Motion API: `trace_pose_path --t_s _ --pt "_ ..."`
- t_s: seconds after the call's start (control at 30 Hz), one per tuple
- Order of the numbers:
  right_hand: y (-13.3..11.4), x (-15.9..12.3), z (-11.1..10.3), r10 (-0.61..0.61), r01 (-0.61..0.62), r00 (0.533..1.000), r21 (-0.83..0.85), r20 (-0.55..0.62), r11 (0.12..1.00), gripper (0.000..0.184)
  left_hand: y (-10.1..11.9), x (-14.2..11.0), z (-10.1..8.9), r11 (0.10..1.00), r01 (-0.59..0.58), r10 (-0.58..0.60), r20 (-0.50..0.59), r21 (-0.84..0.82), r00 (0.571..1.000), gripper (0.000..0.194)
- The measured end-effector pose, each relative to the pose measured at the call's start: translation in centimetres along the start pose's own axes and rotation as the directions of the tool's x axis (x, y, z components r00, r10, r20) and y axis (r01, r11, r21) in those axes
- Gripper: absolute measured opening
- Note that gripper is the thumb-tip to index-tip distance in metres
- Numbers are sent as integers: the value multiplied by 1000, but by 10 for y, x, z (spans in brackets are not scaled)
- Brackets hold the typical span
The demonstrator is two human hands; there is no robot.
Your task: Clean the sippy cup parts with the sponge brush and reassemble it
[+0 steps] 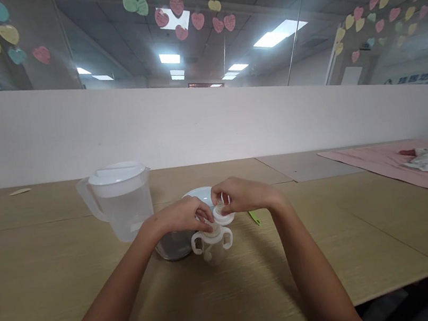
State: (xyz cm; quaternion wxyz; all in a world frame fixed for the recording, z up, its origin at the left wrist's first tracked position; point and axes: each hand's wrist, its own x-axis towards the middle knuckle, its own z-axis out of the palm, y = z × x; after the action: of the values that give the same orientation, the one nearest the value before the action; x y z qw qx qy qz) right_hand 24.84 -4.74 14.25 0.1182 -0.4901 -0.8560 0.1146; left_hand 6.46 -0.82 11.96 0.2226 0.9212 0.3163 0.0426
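Note:
A clear baby bottle (213,249) with two white side handles stands upright on the table. My left hand (190,215) comes down on it from the left, its fingers closed around the top of the bottle by the neck. Just above and to the right, my right hand (239,194) pinches the teat of a white bottle cap (225,216). The cap is tilted and sits off the bottle's mouth, close to my left fingertips. My fingers partly hide the bottle's rim.
A lidded clear pitcher (126,203) stands behind my left hand. A grey round container (175,246) is left of the bottle, a pale blue dish (202,194) behind it. Right of them lies a green utensil (255,218). A pink cloth (383,162) covers the far right.

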Motion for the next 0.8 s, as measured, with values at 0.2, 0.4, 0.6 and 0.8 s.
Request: trace_pose_path --t_s 0.2,0.4,0.6,0.8 --pt "-1 8 8 -35 35 997 2 64 999 13 10 -3 0 999 27 -28 -26 -20 999 39" --pt "-4 11 12 16 -13 998 -55 55 998 12 10 -7 -1 999 49 -49 -13 3 999 57" --pt "-15 16 18 8 0 993 -69 119 998 9 -8 1 4 997 61 -66 114 46 991 65" --pt "-21 21 22 -27 40 990 -92 137 995 15 -21 15 16 999 40 -42 178 11 983 39"
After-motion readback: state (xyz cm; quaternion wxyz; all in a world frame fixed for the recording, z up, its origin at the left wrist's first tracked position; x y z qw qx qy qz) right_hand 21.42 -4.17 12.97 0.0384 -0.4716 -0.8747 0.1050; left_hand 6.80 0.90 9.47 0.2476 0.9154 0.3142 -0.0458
